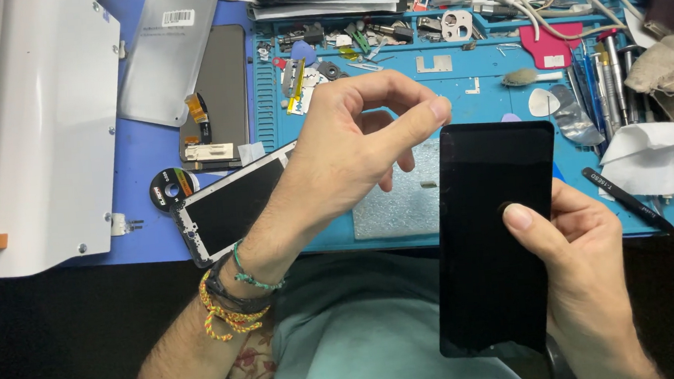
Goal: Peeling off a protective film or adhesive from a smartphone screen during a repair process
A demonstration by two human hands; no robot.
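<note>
Screen panel [494, 233] upright in right hand [580, 274], long axis toward the bench.

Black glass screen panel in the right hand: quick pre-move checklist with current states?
1. Right hand grips the flat black glass screen panel, thumb on its face: ok.
2. Left hand on the panel: index fingertip is at its top left corner; actual contact cannot tell.
3. Panel face free of cracks: none visible, but the dark glass hides detail: cannot tell.
4. Panel supported from below: held in the air over the lap, partly past the blue silicone work mat: not ok.
5. Mat area under the hands clear: the grey textured pad and a white-framed phone screen lie there: not ok.
</note>
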